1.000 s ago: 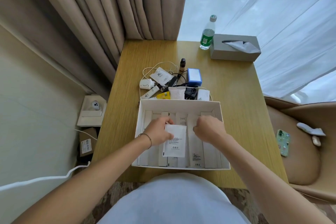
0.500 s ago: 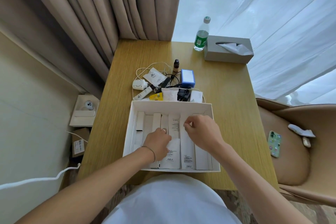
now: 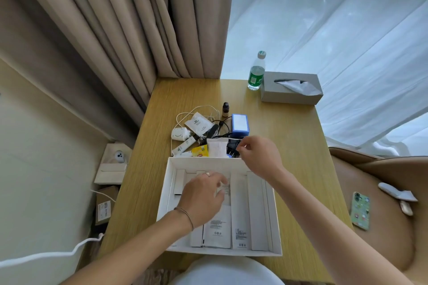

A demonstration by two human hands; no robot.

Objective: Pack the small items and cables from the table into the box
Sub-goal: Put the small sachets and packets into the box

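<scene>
A white open box (image 3: 276, 210) sits on the wooden table (image 3: 289, 146) in front of me. It holds several slim white cartons and a white sachet (image 3: 217, 227). My left hand (image 3: 203, 196) lies palm down inside the box, fingers spread on the cartons. My right hand (image 3: 257, 157) hovers over the box's far rim, its fingertips loosely curled just above a black charger (image 3: 232, 147). Behind the rim lies a pile: white cable (image 3: 196, 111), white sachet (image 3: 200, 124), white plug (image 3: 179, 134), white tube (image 3: 185, 145), yellow packet (image 3: 200, 151), white packet (image 3: 216, 148), blue box (image 3: 240, 125), brown bottle (image 3: 225, 110).
A water bottle (image 3: 256, 71) and a grey tissue box (image 3: 290, 88) stand at the table's far right. A phone (image 3: 359, 210) lies on the tan chair (image 3: 382, 192) to the right. Curtains hang behind; cartons (image 3: 111, 169) sit on the floor to the left.
My right hand has left the box and moved forward to the pile beyond its far rim. My left hand let the white sachet down into the box and slid forward over the cartons.
</scene>
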